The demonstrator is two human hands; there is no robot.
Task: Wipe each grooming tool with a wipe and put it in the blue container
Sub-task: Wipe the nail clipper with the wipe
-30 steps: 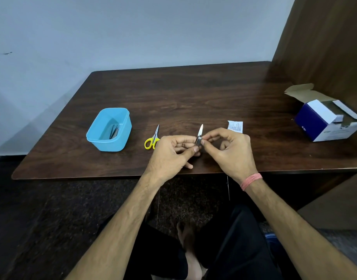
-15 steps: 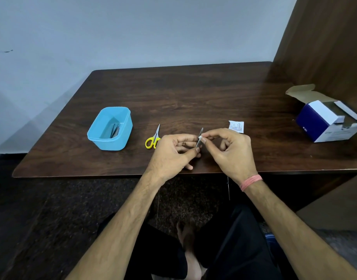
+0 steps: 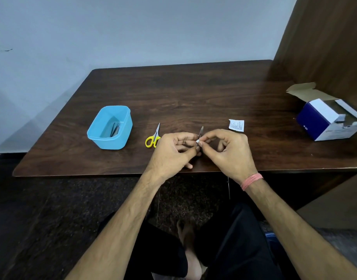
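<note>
My left hand holds the lower end of a thin metal grooming tool, whose tip points up and away. My right hand pinches a small white wipe around the tool's shaft, just above my left fingers. Both hands hover over the table's near edge. Yellow-handled scissors lie on the table just left of my left hand. The blue container stands at the left with dark metal tools inside.
A torn white wipe sachet lies behind my right hand. An open blue and white carton stands at the right, beside a wooden side panel. The dark wooden table reaches back to a pale wall.
The wipe in my right hand slid up the tool's shaft and has come back down a little. Less of the blade shows than a second ago. My left hand stays in place.
</note>
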